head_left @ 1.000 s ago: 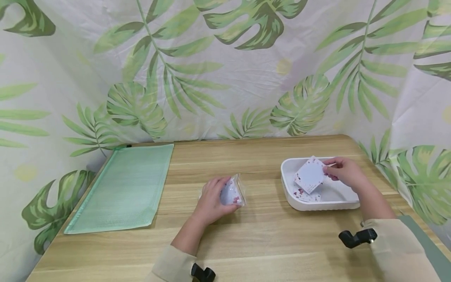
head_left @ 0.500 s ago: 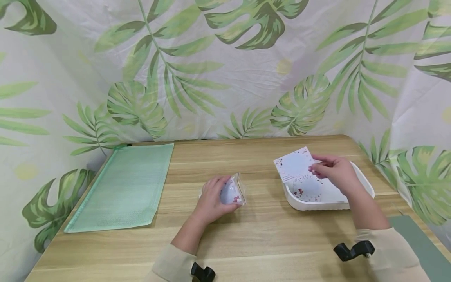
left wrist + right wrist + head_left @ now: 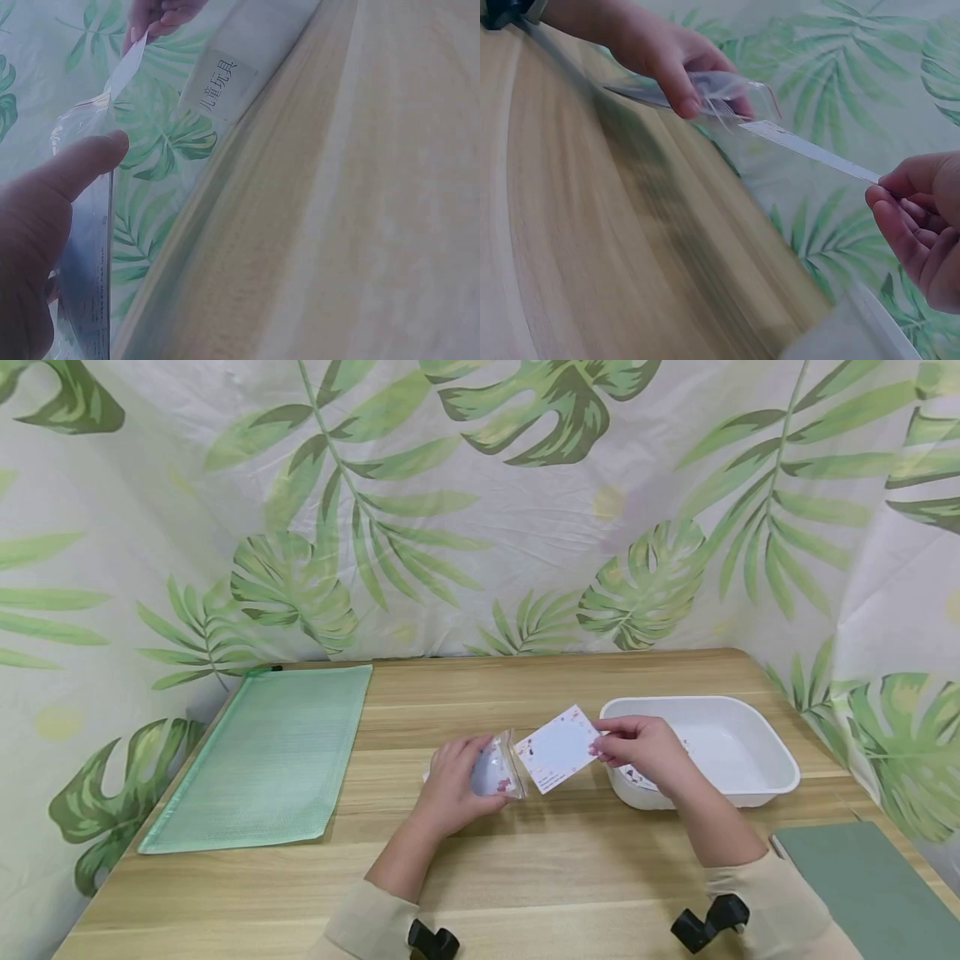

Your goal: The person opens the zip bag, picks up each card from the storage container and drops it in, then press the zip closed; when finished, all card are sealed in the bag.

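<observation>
My left hand (image 3: 450, 785) grips a clear zip bag (image 3: 512, 764) above the middle of the table, with printed cards inside it. The bag's mouth faces right and gapes a little in the right wrist view. Between thumb and fingers of my right hand (image 3: 648, 752) is a single white card (image 3: 557, 750) with a small floral border, pinched at its right edge. The card's left corner is right at the bag's mouth (image 3: 761, 105). Behind the right hand, a white plastic tub (image 3: 735, 739) holds another floral card (image 3: 636, 777), partly hidden by that hand.
A green mesh zip pouch (image 3: 262, 760) lies flat at the table's left. At the right front edge lies a grey-green flat notebook-like thing (image 3: 862, 868), partly under the right sleeve. A label (image 3: 225, 86) is stuck on the tub's side. A leaf-print cloth (image 3: 525, 527) hangs behind.
My right hand has lifted the card out of the tub and carried it left to the bag's mouth. The left hand and bag have stayed nearly in place.
</observation>
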